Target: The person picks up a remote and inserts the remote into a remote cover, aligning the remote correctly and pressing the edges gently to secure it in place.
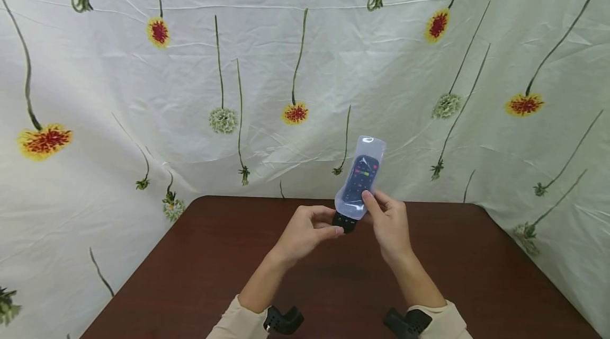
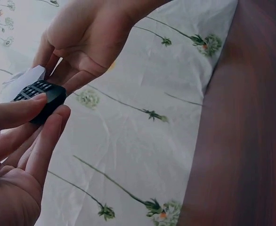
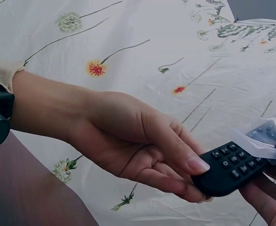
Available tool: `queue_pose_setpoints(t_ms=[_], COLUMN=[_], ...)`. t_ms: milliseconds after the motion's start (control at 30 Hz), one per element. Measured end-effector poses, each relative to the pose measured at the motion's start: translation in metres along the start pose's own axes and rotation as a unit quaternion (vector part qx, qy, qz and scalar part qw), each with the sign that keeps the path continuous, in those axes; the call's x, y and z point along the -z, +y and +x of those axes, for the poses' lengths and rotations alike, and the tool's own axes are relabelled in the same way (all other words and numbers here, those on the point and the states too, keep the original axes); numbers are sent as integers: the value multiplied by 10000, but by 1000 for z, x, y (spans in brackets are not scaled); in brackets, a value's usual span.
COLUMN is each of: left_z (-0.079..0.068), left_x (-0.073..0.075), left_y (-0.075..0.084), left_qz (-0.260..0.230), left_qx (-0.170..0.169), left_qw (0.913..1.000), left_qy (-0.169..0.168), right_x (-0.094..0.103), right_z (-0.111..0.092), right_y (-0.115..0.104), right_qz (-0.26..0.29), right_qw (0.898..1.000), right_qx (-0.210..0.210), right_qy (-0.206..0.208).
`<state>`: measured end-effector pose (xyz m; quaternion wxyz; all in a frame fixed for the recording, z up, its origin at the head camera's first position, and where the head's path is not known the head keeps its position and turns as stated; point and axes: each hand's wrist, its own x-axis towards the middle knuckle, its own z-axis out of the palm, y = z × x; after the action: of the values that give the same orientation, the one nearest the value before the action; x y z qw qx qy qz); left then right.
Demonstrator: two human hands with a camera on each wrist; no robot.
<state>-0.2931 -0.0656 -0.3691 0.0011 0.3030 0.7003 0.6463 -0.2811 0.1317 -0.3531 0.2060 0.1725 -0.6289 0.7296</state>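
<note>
A black remote control (image 3: 230,169) is held up over the table, tilted, its upper part inside a translucent plastic sleeve (image 1: 371,146). Its bare lower end sticks out of the sleeve's mouth. My left hand (image 1: 307,230) pinches that bare end between thumb and fingers. With the thumb on the front face, my right hand (image 1: 392,225) grips the sleeved part near the sleeve's mouth. Coloured buttons show through the plastic in the head view. The left wrist view shows the remote's keypad end between the left thumb (image 2: 27,110) and fingers.
A dark brown table (image 1: 343,286) lies beneath both hands. Behind and around it hangs a white cloth (image 1: 267,74) printed with flowers. Each wrist wears a black camera mount (image 1: 284,321) next to a cream sleeve cuff.
</note>
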Motion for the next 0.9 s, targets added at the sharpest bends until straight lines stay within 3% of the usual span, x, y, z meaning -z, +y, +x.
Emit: queue_pose_setpoints(t_ms=[333,633,767,900], left_z=[0,0,0,0], left_x=[-4,-4,-2,7], left_y=[3,-2,-3,0], left_qz=[-622,-781,-650,2], left_qx=[-94,-89,-68,26], left_qw=[9979,9969,9975,9985], left_qy=[-128,-50,-265,-539], right_x=[4,5,5,3], right_z=[0,0,0,0], right_y=[-2,1,0,-1], right_qz=[174,-231,-428,-544], right_qw=[9991,9963,9964,9962], right_qx=[-200,-195,-157,-185], right_qy=[-337,-802,-711,-655])
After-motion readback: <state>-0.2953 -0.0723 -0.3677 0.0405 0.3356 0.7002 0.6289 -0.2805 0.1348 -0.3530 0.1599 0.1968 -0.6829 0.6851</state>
